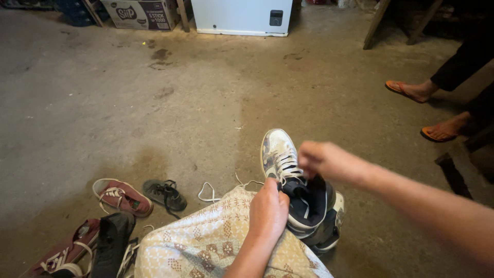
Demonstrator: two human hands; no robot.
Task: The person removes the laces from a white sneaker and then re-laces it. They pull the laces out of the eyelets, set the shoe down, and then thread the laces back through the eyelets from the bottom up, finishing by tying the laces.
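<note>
A white and dark blue high-top sneaker (296, 190) with white laces rests against my knee, toe pointing away from me. My left hand (267, 211) grips the dark collar of the sneaker at its near side. My right hand (321, 160) is blurred, fingers pinched over the laces near the tongue. A loose white lace (208, 193) trails on the floor to the left of the sneaker. My lap is covered by a patterned cream cloth (206, 242).
On the concrete floor at left lie a red sneaker (123, 196), a small dark shoe (165, 194), and a red and a black shoe (82, 249) nearer me. Another person's feet in orange sandals (422, 110) stand at right. A white appliance (242, 16) and cardboard box (139, 14) are far back.
</note>
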